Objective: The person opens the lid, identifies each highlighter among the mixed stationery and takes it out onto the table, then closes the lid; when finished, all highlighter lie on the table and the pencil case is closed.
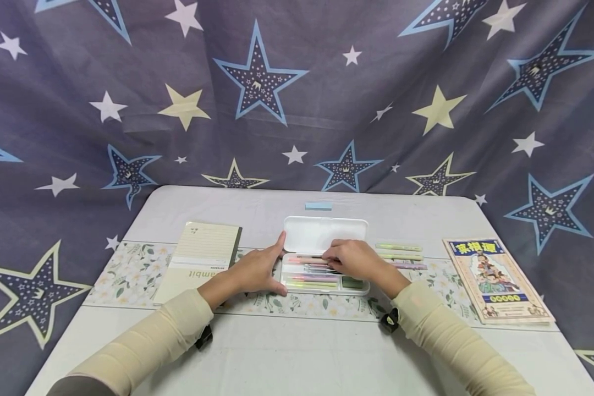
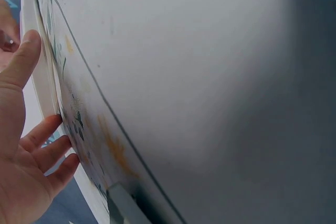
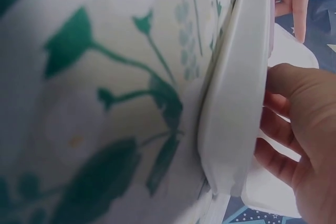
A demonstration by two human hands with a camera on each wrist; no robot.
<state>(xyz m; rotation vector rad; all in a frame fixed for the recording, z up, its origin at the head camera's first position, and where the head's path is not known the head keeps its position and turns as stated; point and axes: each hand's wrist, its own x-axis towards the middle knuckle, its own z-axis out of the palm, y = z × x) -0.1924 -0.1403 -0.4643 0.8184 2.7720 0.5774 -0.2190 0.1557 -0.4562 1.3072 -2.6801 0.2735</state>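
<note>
A white pencil case (image 1: pixel 326 235) lies with its lid folded back on the table. Inside its tray are several slim pens (image 1: pixel 312 279) in pink, purple and yellow-green, and a dark green block (image 1: pixel 352 282). Spread around the case's left end, my left hand (image 1: pixel 259 269) has its thumb by the near edge and its fingers toward the hinge; the fingers look mostly straight. My right hand (image 1: pixel 353 258) reaches into the tray with curled fingers, at the end of a pen (image 1: pixel 299 259) it seems to pinch. In the right wrist view, the case wall (image 3: pixel 236 93) hides the fingertips.
Right of the case lie several pens (image 1: pixel 401 256). A notebook (image 1: pixel 198 247) is at the left, partly behind my left forearm, and an illustrated book (image 1: pixel 497 280) at the right. A light blue block (image 1: pixel 318 206) sits behind the case, before a star-patterned curtain (image 1: pixel 297 110).
</note>
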